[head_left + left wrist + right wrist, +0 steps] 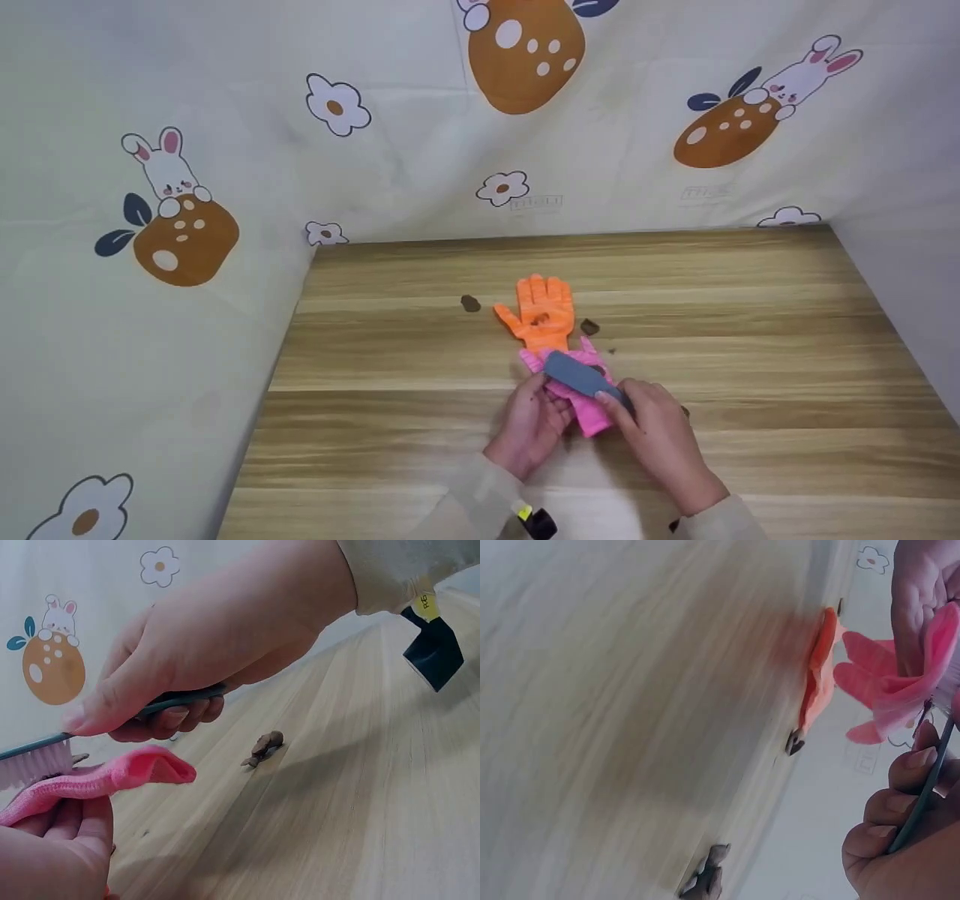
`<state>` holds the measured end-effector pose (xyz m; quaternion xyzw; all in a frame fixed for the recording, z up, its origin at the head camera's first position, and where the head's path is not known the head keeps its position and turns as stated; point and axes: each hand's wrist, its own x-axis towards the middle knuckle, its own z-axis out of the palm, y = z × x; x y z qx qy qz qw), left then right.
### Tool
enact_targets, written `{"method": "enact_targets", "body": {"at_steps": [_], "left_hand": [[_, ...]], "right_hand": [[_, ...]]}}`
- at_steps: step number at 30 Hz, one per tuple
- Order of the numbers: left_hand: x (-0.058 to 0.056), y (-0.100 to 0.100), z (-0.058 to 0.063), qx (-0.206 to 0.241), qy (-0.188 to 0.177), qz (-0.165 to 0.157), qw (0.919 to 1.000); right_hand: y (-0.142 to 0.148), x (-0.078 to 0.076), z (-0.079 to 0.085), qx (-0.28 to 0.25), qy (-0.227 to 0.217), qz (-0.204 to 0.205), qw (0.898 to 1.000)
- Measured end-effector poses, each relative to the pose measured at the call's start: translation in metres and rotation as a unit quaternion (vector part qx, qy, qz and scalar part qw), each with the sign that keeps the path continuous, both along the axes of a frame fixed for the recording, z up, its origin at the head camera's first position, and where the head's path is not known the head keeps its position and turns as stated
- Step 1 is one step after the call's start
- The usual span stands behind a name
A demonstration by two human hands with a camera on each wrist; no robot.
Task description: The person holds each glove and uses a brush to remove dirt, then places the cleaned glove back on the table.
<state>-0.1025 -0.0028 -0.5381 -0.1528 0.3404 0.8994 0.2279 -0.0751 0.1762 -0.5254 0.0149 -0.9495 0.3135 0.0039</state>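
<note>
My right hand (664, 431) grips the handle of a grey-blue brush (576, 373), thumb along its top. In the left wrist view, the brush's pale bristles (37, 765) press on a pink knit glove (142, 769). My left hand (531, 427) holds this glove from below, palm up and fingers bent beneath it. A dark brown patch shows on the glove beside the brush, which hides much of it. Just beyond, an orange glove (546, 300) lies on the table, fingers pointing away, with a brown smear on its palm.
Brown, mud-like clumps lie on the wooden table (375, 450): one clump (470, 304) left of the orange glove, another clump (590, 327) to its right. A further brown clump (264, 746) shows in the left wrist view. Patterned cloth (420, 150) hangs behind the table and at its sides.
</note>
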Motion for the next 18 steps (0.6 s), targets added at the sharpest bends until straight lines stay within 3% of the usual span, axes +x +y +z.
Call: {"method": "enact_targets", "body": {"at_steps": [8,15,18], "left_hand": [[-0.004,-0.005,0.002,-0.012,-0.009,0.001,0.9999],[-0.005,-0.008,0.000,-0.016,0.002,-0.005,0.9999],[-0.004,-0.009,0.000,-0.016,0.001,-0.006,0.9998]], "right_hand": [[0.010,0.000,-0.001,0.008,-0.004,-0.007,1.000],[0.016,0.001,-0.006,0.021,0.050,-0.002,0.999],[0.018,0.001,-0.007,0.024,0.053,0.000,0.998]]}}
